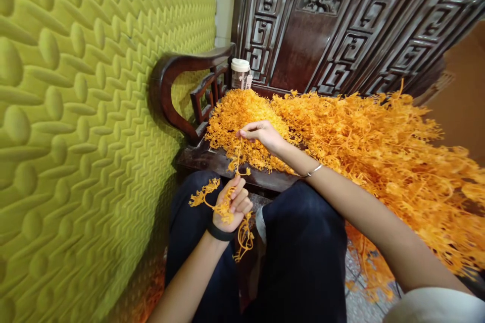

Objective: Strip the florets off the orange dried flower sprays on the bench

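Observation:
My left hand is closed around an orange artificial plant sprig, above my knees. Frilly tufts stick out to its left, and a curled piece dangles below the fist. From the top of that hand a thin stem rises to my right hand, whose thumb and fingers pinch its upper end. Just behind the right hand lies a heap of small orange sprigs on the dark wooden bench seat. Long orange artificial branches are piled to the right, beside my right forearm.
A clear jar with a white lid stands at the back corner by the curved wooden armrest. The carved backrest rises behind. Yellow-green textured padding covers the left side. A brown cardboard box is at the right.

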Demonstrator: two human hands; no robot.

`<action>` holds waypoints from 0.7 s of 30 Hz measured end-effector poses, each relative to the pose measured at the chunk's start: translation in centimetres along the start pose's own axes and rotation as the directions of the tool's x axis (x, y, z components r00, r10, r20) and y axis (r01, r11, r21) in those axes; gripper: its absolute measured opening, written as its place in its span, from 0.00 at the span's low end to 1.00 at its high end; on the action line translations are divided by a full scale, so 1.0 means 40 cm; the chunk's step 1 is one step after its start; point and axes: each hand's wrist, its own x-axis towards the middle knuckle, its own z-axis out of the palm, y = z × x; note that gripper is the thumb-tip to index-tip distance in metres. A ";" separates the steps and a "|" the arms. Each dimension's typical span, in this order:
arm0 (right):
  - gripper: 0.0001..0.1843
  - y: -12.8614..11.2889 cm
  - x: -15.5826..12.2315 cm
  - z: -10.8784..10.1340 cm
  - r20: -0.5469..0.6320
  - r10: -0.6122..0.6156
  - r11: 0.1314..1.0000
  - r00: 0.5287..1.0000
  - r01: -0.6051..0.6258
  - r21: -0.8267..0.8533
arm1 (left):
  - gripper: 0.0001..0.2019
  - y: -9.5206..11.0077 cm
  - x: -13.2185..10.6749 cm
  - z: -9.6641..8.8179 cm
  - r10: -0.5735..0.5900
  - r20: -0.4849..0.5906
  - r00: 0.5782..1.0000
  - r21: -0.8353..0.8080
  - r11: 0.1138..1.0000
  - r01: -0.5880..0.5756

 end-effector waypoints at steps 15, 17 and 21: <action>0.45 0.029 0.035 -0.101 -0.210 -0.121 0.970 0.970 0.071 -0.231 | 0.25 -0.083 -0.032 -0.017 -0.161 0.074 0.984 0.215 0.966 0.142; 0.49 0.018 0.024 -0.093 -0.162 -0.115 0.955 0.980 0.064 -0.289 | 0.24 -0.074 -0.031 -0.014 -0.147 0.092 0.985 0.197 0.972 0.127; 0.36 -0.013 -0.001 -0.087 0.229 -0.039 0.962 0.973 0.098 -0.254 | 0.24 -0.069 -0.032 -0.013 -0.129 0.122 0.984 0.178 0.978 0.106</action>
